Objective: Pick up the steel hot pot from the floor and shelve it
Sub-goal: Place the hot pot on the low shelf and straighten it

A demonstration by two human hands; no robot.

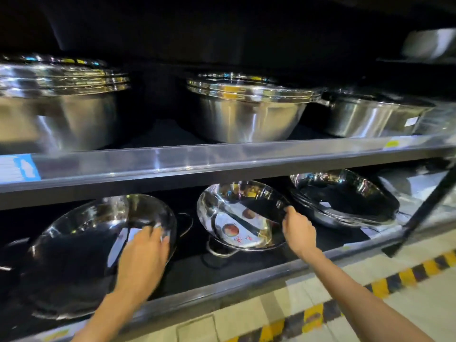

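Observation:
The steel hot pot (237, 218), shiny, with a centre divider and red stickers inside, leans tilted on the bottom shelf (222, 290), its loop handle low at the front. My right hand (298, 230) pinches its right rim. A larger steel pot (86, 243) leans to its left. My left hand (143, 255) lies on that pot's right side with the fingers spread near the rim. Whether it grips the rim is unclear through blur.
A stack of similar pans (345, 196) leans at the right of the bottom shelf. The upper shelf (222, 159) close overhead carries lidded steel basins (246, 114). A black diagonal brace (427, 208) stands at right. Yellow-black tape (394, 277) marks the tiled floor.

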